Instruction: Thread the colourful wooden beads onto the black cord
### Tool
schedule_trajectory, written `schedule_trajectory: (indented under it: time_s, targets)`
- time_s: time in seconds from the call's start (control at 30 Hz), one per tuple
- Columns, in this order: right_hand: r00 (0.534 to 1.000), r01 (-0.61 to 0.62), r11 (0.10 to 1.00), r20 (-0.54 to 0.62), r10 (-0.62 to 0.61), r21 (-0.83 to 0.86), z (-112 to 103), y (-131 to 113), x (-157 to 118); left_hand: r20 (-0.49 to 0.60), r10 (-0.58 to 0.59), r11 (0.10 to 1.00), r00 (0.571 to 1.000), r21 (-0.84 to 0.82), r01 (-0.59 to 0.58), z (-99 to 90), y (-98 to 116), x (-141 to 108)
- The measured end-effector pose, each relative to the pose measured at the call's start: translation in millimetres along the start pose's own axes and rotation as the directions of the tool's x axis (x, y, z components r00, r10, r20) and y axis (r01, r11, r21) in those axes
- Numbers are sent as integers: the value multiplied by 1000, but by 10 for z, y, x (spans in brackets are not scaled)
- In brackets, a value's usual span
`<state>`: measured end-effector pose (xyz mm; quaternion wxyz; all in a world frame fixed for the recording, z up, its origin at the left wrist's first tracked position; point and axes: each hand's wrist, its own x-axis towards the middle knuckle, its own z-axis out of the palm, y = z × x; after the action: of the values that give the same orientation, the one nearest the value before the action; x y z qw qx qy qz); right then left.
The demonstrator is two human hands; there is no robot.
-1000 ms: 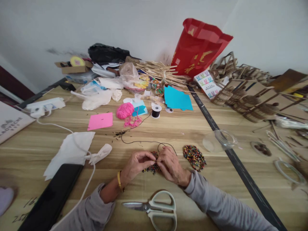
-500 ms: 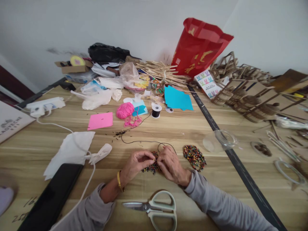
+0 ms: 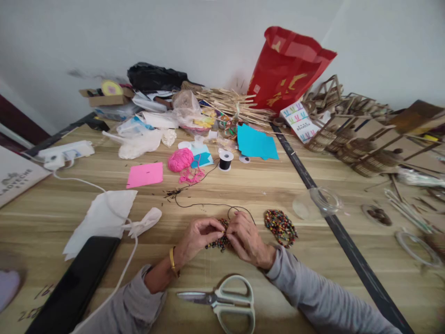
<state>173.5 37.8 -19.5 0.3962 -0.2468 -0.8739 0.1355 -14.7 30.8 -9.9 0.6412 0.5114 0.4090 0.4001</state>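
Observation:
Over a small heap of multicoloured beads [image 3: 219, 244], my two hands meet almost fingertip to fingertip. My left hand [image 3: 199, 236] pinches a tiny yellowish bead between thumb and forefinger. My right hand [image 3: 246, 239] is closed on a black cord [image 3: 205, 204], its fingers bent; the cord's tip is too small to make out. From there the cord loops behind the hands and runs back to a black spool [image 3: 225, 162]. Strung beads [image 3: 281, 227] lie coiled right of my right hand. Scissors with pale handles [image 3: 234, 299] rest below the hands, towards me.
A black phone [image 3: 74, 283], white tissue [image 3: 100, 218] and a white cable [image 3: 128, 262] lie at left. Pink yarn [image 3: 180, 160] and pink paper [image 3: 145, 175] are farther back. A clear round lid [image 3: 306, 204] is at right. A red bag [image 3: 290, 69] and small woven baskets [image 3: 358, 150] stand behind.

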Motion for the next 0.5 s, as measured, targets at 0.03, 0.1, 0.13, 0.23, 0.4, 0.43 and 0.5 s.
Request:
schedule_trajectory:
  time_s: [0.03, 0.1, 0.13, 0.23, 0.4, 0.43, 0.5]
  targets:
    - [1000, -1, 1000, -1, 1, -1, -1, -2, 3, 4, 1, 1000, 1000, 2, -1, 0, 0, 1]
    - [1000, -2, 1000, 0, 2, 1, 1, -3, 2, 13, 5, 1000, 1000, 5, -5, -2, -2, 3]
    - [1000, -3, 1000, 1, 3, 4, 3, -1, -1, 16, 7, 1000, 1000, 8, -7, -3, -4, 4]
    - [1000, 0, 1000, 3, 0, 17, 11, 7, -9, 16, 5, 1000, 1000, 17, -5, -7, -11, 7]
    - [1000, 21, 998, -4, -20, 56, 15, 10, -5, 15, 6, 1000, 1000, 14, -6, -10, -10, 7]
    - [1000, 23, 998, -5, -23, 61, 16, 11, -4, 17, 8, 1000, 1000, 11, -9, -10, -9, 7]
    - [1000, 26, 998, -5, -26, 65, 19, 15, -8, 17, 13, 1000, 1000, 8, -13, -9, -9, 10]
